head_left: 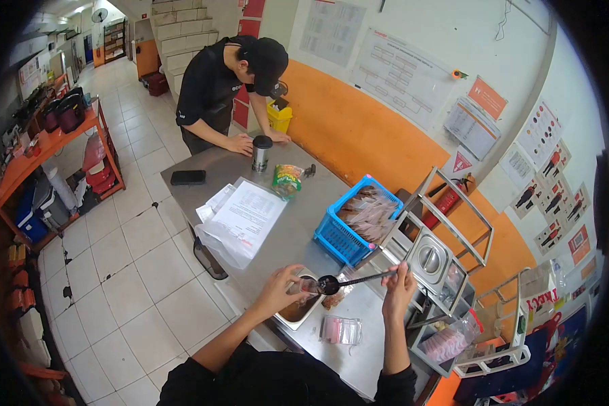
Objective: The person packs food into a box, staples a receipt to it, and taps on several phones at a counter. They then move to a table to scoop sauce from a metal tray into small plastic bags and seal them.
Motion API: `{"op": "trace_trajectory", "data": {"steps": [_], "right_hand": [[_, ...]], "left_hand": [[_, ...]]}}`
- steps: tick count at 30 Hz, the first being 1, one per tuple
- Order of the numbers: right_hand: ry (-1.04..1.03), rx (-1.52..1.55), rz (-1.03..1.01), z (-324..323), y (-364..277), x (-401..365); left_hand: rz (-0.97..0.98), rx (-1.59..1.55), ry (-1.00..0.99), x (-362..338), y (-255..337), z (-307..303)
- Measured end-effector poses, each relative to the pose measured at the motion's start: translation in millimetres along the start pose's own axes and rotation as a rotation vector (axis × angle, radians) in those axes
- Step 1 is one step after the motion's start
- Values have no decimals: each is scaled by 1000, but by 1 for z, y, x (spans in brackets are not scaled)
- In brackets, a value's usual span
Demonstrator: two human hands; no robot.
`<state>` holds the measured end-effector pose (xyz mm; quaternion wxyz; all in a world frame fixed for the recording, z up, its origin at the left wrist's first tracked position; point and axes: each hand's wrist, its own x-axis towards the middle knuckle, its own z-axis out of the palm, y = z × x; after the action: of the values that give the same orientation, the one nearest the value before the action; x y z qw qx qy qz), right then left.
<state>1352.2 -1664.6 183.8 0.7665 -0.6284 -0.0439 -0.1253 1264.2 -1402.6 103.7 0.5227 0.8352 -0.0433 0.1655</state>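
Note:
My left hand (pixel 277 292) is closed on a small clear plastic bag (pixel 308 286), holding it above a metal pan (pixel 316 312) of brown sauce (pixel 292 311). In my right hand (pixel 400 292) is the long handle of a black ladle (pixel 329 285). The ladle's bowl is right at the bag's mouth and holds something dark. A stack of small clear zip bags (pixel 342 331) lies on the steel table (pixel 294 247) between my forearms. Beyond the ladle stands a blue basket (pixel 342 245) filled with brown-filled clear packets (pixel 370 213).
Across the table a person (pixel 213 101) in black leans over it, beside a tumbler (pixel 262 153). A phone (pixel 188 177), papers (pixel 249 213) and a green packet (pixel 287 181) lie there. To the right are a lidded steel container (pixel 429 257) and metal racks (pixel 484 233).

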Motion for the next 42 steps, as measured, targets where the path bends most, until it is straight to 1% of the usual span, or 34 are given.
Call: {"op": "trace_trajectory", "data": {"steps": [1, 3, 5, 7, 9, 12, 15, 16, 17, 19, 20, 23, 26, 29, 32, 35, 38, 41, 42], "right_hand": [[56, 34, 42, -14, 18, -3], [219, 122, 26, -29, 60, -16], [193, 91, 73, -37, 98, -41], [77, 20, 274, -35, 129, -68], [-266, 21, 348, -11, 122, -80], [-505, -559, 55, 32, 65, -77], [-506, -314, -29, 53, 64, -63], [-492, -361, 2, 61, 44, -62], [-491, -373, -24, 60, 45, -58], [-497, -399, -73, 59, 53, -50], [-473, -451, 27, 63, 33, -51], [-403, -462, -156, 62, 34, -50], [-354, -463, 52, 58, 26, -45], [-438, -453, 1, 49, 24, -38], [-527, -346, 242, 43, 27, -39], [-563, -407, 174, 42, 33, -42], [-522, -372, 239, 42, 27, -44], [-516, -327, 244, 42, 28, -43], [-511, -318, 242, 42, 29, -43]], "left_hand": [[-20, -4, 2, -2, 0, -4], [-62, -45, 2, -4, -3, -9], [-110, -115, -3, -4, -7, -13], [-116, -185, 41, 0, -5, -15], [-126, -233, 62, 4, 2, -16], [-136, -269, 78, 13, 19, -21], [-97, -290, 101, 19, 28, -17], [-68, -285, 105, 20, 29, -14], [-40, -281, 110, 21, 30, -12], [-48, -291, 113, 24, 36, -9], [-54, -296, 118, 24, 37, -8], [-154, -422, 57, 23, 38, -6], [-285, -690, -84, 19, 32, -4], [-231, -740, -137, 13, 24, 0], [-159, -710, -90, 11, 27, 4], [-199, -568, -54, 7, 30, 5], [-179, -544, 10, 7, 48, 3], [-250, -620, 41, 7, 54, 4], [-235, -620, 49, 8, 53, 6]]}}
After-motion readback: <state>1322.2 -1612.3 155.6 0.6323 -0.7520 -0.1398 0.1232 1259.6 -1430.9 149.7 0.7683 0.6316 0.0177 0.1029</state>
